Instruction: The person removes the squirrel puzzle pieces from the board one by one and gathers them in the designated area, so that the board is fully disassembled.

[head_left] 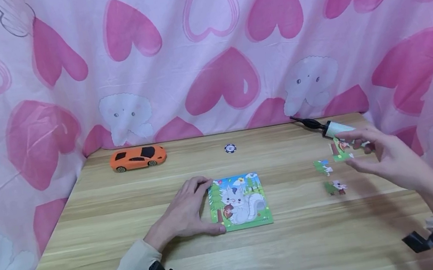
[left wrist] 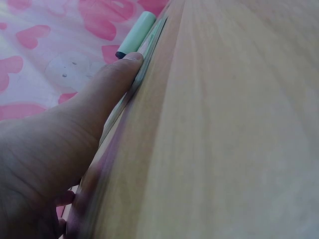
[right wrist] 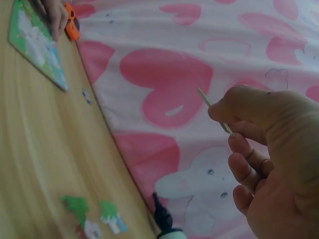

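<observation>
A square puzzle board (head_left: 245, 202) with a white squirrel and an acorn on it lies flat on the table. My left hand (head_left: 183, 209) holds it at the left side, index fingertip at the far corner and thumb at the near corner. In the left wrist view the thumb (left wrist: 119, 74) lies along the board's edge. My right hand (head_left: 383, 157) is raised at the right, pinching a jigsaw piece (head_left: 340, 150) between thumb and fingers. The right wrist view shows that thin piece (right wrist: 212, 107) nearly edge-on. Two loose jigsaw pieces, one farther (head_left: 322, 167) and one nearer (head_left: 335, 188), lie below it.
An orange toy car (head_left: 138, 158) stands at the back left of the wooden table (head_left: 238, 265). A small poker chip (head_left: 230, 148) lies at the back middle. Behind the right hand is a pale green hand pump (head_left: 333, 128) with a black nozzle. Pink heart-patterned curtains (head_left: 175, 94) surround the table.
</observation>
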Demonstrator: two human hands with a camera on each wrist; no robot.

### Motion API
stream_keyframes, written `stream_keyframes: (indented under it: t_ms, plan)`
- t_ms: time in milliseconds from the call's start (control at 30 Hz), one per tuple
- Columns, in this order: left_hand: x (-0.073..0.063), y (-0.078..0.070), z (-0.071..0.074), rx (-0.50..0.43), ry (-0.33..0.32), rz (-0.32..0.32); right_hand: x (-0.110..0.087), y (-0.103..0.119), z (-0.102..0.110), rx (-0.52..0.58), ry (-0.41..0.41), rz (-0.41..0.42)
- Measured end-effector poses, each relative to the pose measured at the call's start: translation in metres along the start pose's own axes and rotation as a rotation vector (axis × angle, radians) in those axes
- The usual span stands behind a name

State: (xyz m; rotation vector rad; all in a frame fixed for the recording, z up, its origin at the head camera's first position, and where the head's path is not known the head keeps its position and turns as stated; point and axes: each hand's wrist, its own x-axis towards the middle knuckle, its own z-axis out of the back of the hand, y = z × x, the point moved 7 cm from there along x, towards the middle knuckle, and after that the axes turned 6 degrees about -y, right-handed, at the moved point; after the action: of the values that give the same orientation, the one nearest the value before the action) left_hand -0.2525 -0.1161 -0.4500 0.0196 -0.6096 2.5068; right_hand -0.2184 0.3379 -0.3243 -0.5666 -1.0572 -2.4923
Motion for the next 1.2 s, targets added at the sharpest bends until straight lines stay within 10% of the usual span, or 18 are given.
stream_keyframes:
  t_ms: [633, 1200]
  plan:
    - [0.002, -0.001, 0.001, 0.007, -0.007, -0.005, -0.080, -0.044, -0.035, 0.048, 0.221, -0.015]
    - [0.001, -0.001, -0.001, 0.010, 0.007, 0.012, -0.101, -0.053, -0.051, 0.167, 0.280, 0.028]
